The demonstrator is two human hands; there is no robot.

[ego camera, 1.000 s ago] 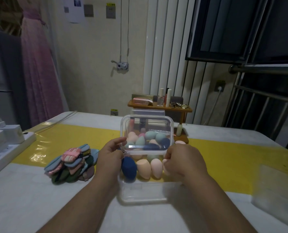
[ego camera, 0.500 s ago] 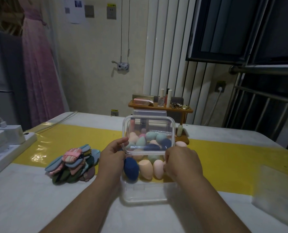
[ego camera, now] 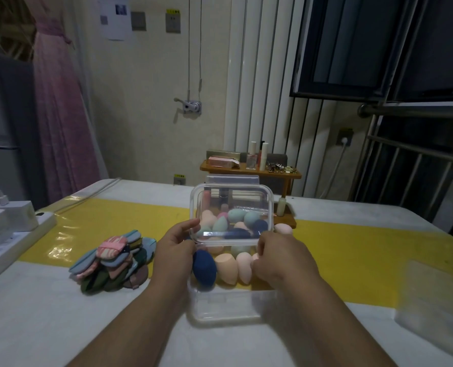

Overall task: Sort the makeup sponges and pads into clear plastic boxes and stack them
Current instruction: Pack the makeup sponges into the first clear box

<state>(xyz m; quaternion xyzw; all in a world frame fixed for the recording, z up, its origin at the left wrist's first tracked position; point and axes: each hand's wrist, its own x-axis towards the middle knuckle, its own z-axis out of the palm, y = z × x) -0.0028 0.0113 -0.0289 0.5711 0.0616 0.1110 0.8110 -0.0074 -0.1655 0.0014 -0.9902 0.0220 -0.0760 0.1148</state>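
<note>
Pads lie heaped at the left of the table, outside any box and in the same spot as a second ago. Just right of them the left hand pinches the lower left corner of a tilted clear lid, thumb on its near face; it reads as a lid, though it could be a second box. Below it a clear box rests on the table with sponges standing in a row at its far side, and more show through the lid. The right hand curls round the lower right corner; its fingertips are hidden. Beyond it one pink sponge sits loose on the yellow strip.

Over the last second the lid's lower edge sinks only a touch and both hands keep their corners. I judge the closing of the sponge box as barely under way, with the stray sponge, the pads and the stacking all left to do.
</note>
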